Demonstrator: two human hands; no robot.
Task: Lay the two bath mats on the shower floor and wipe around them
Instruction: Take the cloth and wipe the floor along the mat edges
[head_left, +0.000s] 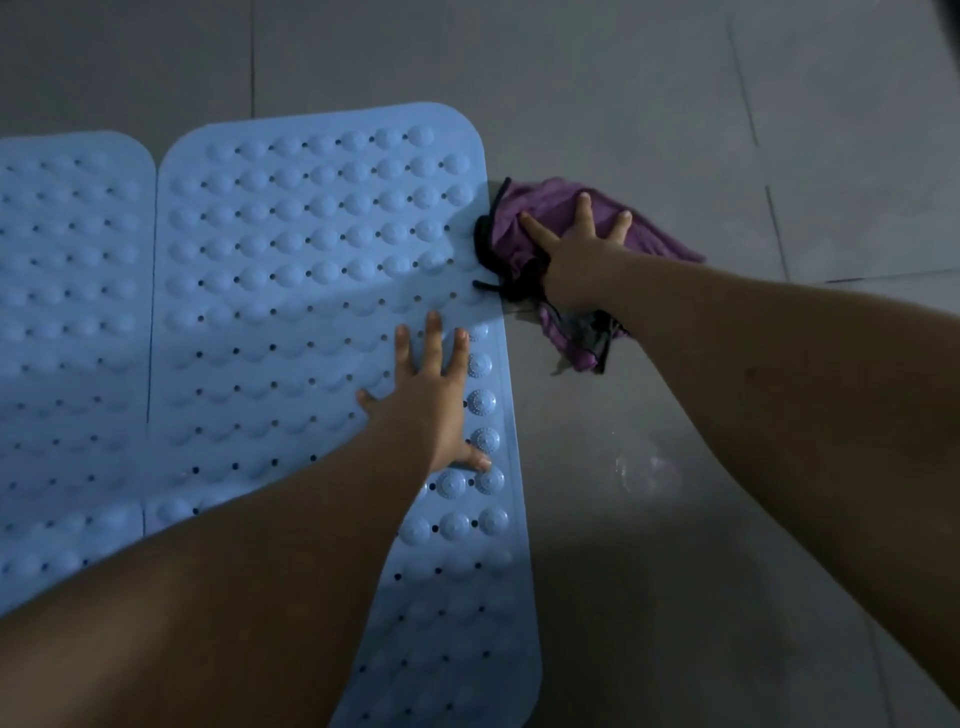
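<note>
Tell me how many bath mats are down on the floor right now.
2. One blue mat lies under the flat left hand, beside the purple cloth; the second mat lies along its left, cut off by the frame edge.

Two blue studded mats lay flat, edges nearly touching: right mat (311, 270) central, left mat (67, 312) at nine o'clock.

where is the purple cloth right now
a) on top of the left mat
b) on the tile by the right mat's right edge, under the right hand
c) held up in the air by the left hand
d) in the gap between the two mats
b: the purple cloth lies on the grey tile floor against the right mat, pressed flat by the right hand, while the left hand rests on that mat.
</note>
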